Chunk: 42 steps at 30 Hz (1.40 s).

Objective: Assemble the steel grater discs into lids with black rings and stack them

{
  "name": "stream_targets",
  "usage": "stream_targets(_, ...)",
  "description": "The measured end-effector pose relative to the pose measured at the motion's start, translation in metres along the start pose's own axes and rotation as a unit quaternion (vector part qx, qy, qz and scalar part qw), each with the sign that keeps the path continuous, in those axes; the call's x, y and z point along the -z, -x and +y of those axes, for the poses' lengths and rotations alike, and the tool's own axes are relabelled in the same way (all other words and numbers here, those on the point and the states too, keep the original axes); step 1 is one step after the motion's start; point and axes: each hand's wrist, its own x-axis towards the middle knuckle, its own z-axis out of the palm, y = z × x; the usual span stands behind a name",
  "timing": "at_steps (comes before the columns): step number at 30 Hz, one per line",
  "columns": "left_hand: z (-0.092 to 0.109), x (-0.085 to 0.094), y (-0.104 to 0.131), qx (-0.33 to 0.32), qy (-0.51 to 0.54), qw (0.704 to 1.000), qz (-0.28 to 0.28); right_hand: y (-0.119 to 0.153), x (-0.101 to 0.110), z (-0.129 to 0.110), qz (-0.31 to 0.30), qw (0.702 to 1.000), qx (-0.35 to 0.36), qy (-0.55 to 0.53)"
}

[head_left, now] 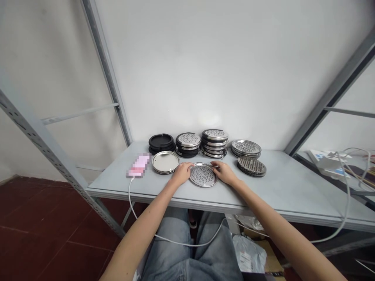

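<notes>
A round metal tray with a perforated disc (203,175) lies flat on the grey table in front of me. My left hand (183,172) grips its rim from the left, fingers curved over the upper left edge. On the opposite side, my right hand (225,171) has its fingers bent against the upper right rim. Close to my left hand sits a short stack of plain shiny metal lids (165,161). Beyond my right hand is a low pile of perforated metal discs (252,166).
Along the wall stand black rings (161,141), two stacks of black-and-metal perforated discs (188,139) (215,135) and a stack of perforated trays (246,147). A pink-screened phone (138,165) trails a white cable (187,245) across my lap. Grey rack posts (108,70) flank the table.
</notes>
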Motion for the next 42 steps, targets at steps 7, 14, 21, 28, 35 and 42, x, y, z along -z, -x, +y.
stream_targets(7, -0.002, -0.001, 0.0, -0.007, -0.004, 1.0, 0.004, -0.003, 0.001, 0.001, -0.021, 1.0, 0.005, 0.008)
stream_targets(14, -0.005, -0.003, -0.001, -0.017, 0.007, 1.0, 0.007, -0.008, 0.003, -0.001, -0.046, 0.997, -0.007, 0.055)
stream_targets(21, -0.008, -0.004, -0.002, -0.017, 0.012, 1.0, 0.002, -0.01, 0.001, -0.01, -0.065, 0.989, -0.007, 0.133)
stream_targets(28, -0.004, -0.002, -0.001, -0.016, 0.007, 1.0, 0.003, -0.01, 0.003, -0.014, -0.062, 0.988, -0.019, 0.14)
stream_targets(35, 0.0, 0.0, 0.0, -0.015, 0.006, 1.0, -0.002, -0.009, -0.002, -0.005, -0.044, 0.992, -0.013, 0.115)
stream_targets(42, -0.001, -0.001, -0.001, -0.009, 0.012, 1.0, -0.003, -0.01, -0.007, 0.002, -0.027, 0.997, -0.024, 0.065)
